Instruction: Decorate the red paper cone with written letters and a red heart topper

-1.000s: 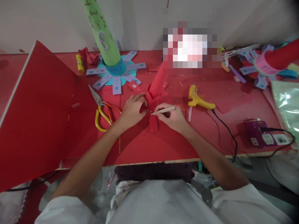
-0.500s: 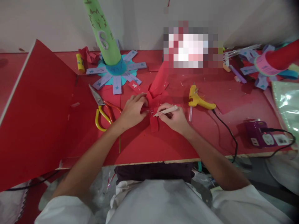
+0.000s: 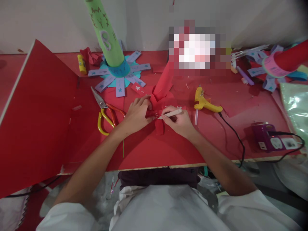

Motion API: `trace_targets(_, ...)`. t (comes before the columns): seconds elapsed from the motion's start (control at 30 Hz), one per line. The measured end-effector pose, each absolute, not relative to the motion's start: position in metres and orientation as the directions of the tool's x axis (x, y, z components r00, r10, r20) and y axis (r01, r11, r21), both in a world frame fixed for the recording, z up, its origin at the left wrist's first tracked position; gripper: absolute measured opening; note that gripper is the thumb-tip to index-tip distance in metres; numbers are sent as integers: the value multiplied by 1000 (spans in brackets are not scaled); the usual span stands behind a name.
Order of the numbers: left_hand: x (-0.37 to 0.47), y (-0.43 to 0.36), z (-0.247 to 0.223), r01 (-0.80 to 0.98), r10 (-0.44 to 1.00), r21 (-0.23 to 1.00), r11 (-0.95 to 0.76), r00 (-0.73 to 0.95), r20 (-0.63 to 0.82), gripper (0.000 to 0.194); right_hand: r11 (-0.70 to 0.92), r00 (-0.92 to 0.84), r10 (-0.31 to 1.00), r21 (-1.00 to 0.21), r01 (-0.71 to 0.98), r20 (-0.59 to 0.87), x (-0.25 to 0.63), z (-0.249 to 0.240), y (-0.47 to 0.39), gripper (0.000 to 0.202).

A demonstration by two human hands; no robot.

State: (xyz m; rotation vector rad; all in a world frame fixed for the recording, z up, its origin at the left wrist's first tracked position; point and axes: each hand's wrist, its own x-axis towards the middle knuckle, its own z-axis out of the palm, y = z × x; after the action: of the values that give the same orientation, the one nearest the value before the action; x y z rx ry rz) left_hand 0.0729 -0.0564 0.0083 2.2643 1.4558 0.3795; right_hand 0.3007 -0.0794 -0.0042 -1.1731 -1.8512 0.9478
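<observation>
A white marker (image 3: pixel 173 112) is pinched in my right hand (image 3: pixel 180 121), its tip down at small pale letters on a red paper strip. That strip belongs to a red paper craft (image 3: pixel 161 87), a leaning tube with petal-like pieces and strips around its base. My left hand (image 3: pixel 138 113) is closed on the near left side of this base, thumb by the lettering and fingers curled against the paper. One red strip (image 3: pixel 159 127) hangs toward me below the marker tip. White stars mark another red strip (image 3: pixel 138 88) behind my left hand.
Scissors (image 3: pixel 103 107) lie left of my left hand. A yellow glue gun (image 3: pixel 205 102) with a black cord is on the right, near a purple power box (image 3: pixel 267 138). Behind stand a green paper tube (image 3: pixel 110 48), a glue stick (image 3: pixel 82 65) and a red board (image 3: pixel 36 122).
My right hand and the marker tip have shifted very slightly up by the lettering. My left thumb has moved a little toward the letters. The rest stays in place.
</observation>
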Motion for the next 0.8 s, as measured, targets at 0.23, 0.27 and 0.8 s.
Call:
trace_targets(0.23, 74, -57, 10, 795, 908, 480, -372, 419, 10, 30, 343, -320, 922, -846, 409, 219, 300, -6, -78, 8)
trace_targets(0.27, 74, -57, 10, 795, 909, 481, -371, 417, 11, 30, 341, -326, 921, -848, 405, 214, 300, -6, -78, 9)
trace_targets(0.8, 74, -55, 9, 798, 908, 479, -365, 420, -7, 30, 298, -351, 922, -880, 371, 164, 300, -4, -81, 9)
